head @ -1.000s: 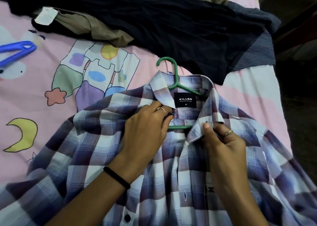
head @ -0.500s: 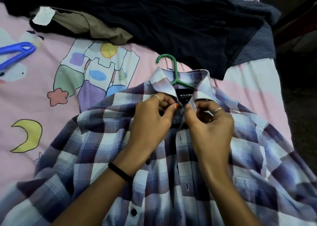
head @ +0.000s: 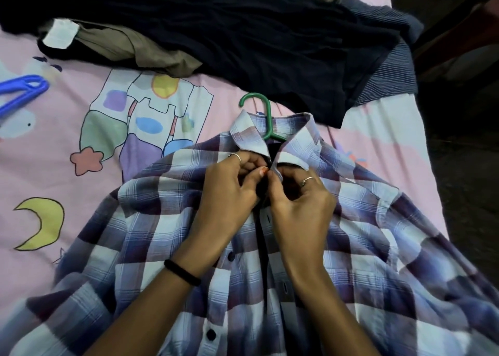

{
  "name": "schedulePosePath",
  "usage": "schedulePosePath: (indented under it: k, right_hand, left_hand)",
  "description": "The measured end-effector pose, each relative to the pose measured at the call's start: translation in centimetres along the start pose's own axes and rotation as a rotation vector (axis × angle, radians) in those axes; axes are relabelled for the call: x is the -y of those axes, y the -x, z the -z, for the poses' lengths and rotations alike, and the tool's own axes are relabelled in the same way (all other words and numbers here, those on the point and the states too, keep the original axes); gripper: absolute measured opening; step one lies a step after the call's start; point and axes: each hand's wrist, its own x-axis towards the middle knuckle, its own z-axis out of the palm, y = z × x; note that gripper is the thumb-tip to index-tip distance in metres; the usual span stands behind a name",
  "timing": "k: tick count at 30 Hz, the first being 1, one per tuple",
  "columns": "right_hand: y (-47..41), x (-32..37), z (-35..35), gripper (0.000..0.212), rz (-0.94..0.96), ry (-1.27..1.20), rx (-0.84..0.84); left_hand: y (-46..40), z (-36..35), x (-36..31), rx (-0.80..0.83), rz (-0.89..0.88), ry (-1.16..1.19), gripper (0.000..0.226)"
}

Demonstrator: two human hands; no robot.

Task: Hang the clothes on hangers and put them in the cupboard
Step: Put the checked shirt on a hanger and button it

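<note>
A blue, white and purple checked shirt [head: 378, 247] lies front-up on the bed. A green hanger [head: 266, 112] is inside it; only the hook and neck stick out above the collar. My left hand [head: 229, 191] pinches the left front edge just under the collar. My right hand [head: 299, 201] pinches the right front edge against it. The two edges meet at the top of the placket between my fingertips. Whether a button is between them is hidden by my fingers.
The bed has a pink cartoon sheet [head: 48, 166]. A pile of dark and olive clothes [head: 243, 36] lies behind the shirt, with a striped blue garment [head: 388, 77] at its right. A blue hanger [head: 21, 91] lies at the far left. The bed's right edge drops to dark floor [head: 464, 193].
My hands came together from the spread collar to the shirt's top front. The collar closed over the label and the hanger's bar.
</note>
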Motion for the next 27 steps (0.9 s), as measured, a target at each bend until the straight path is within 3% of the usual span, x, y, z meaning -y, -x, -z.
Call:
schedulePosePath:
  k: [4, 11, 19, 27]
  right_hand:
    - [-0.1, -0.2, 0.0, 0.005, -0.028, -0.017, 0.01]
    - [-0.4, -0.9, 0.3, 0.005, -0.18, -0.221, 0.105]
    - [-0.8, -1.1, -0.1, 0.027, -0.19, -0.302, 0.18]
    - [-1.9, -1.2, 0.0, 0.007, -0.248, -0.215, 0.279]
  left_hand:
    - [0.1, 0.0, 0.3, -0.017, -0.043, -0.008, 0.021]
    - [0.4, -0.1, 0.2, -0.008, 0.034, 0.079, 0.033]
    - [0.2, -0.3, 0.5, -0.1, 0.08, 0.148, 0.027]
    - [0.1, -0.2, 0.6, -0.121, 0.103, 0.144, 0.024]
